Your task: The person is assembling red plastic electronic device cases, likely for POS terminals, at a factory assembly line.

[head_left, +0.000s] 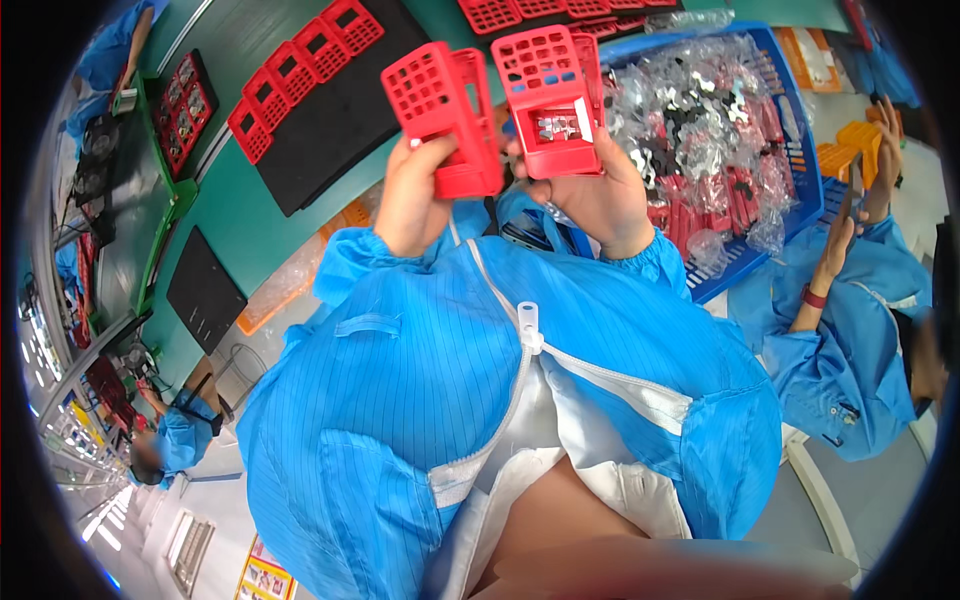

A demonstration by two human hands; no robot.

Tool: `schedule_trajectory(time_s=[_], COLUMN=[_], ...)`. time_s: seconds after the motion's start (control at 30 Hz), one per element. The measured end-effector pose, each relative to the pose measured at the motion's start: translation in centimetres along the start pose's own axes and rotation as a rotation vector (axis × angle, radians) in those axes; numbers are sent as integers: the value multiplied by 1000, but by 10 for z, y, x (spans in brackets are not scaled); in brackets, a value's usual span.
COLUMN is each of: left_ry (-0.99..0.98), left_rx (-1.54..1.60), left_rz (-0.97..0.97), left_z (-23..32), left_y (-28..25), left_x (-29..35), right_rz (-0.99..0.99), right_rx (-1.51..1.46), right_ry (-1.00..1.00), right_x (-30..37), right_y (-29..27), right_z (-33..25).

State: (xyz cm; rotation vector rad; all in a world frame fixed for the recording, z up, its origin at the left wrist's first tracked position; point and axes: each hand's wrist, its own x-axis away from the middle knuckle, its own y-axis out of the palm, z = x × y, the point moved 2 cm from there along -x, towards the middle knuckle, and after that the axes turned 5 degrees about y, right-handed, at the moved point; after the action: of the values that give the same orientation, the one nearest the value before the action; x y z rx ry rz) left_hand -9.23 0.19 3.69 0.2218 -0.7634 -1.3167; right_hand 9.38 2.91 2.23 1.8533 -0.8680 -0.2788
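My left hand (pixel 406 208) is closed around a red plastic holder (pixel 466 178) with a grid of square holes in its upper part. A second red piece shows just behind it. A similar red grid holder (pixel 540 75) is gripped in my right hand (pixel 612 200), the thumb along its side. Its lower window frames a white edge and small silvery parts (pixel 560 124). Another red layer lies behind this one too. Both holders are raised upright side by side, a narrow gap between them, over the near edge of the green table (pixel 215 190).
A blue plastic basket (pixel 812 140) at right holds many clear bags with red, black and silvery parts. More red grid holders (pixel 300 75) stand in a row on a black mat (pixel 300 170). At far right a co-worker (pixel 840 340) sits, hands raised near orange pieces (pixel 850 150).
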Motion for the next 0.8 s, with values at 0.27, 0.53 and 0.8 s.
schedule_trajectory(time_s=[0.27, 0.53, 0.8], left_ry=[28, -170, 350], left_rx=[-221, -290, -972], left_rz=[-133, -8, 67], left_z=[75, 82, 115], left_y=[-179, -273, -315], left_x=[20, 41, 66], right_rz=[86, 122, 226], right_rx=[763, 1034, 1145], right_ry=[555, 904, 466], right_x=[-97, -208, -239], right_y=[50, 84, 67], right_z=[32, 124, 149])
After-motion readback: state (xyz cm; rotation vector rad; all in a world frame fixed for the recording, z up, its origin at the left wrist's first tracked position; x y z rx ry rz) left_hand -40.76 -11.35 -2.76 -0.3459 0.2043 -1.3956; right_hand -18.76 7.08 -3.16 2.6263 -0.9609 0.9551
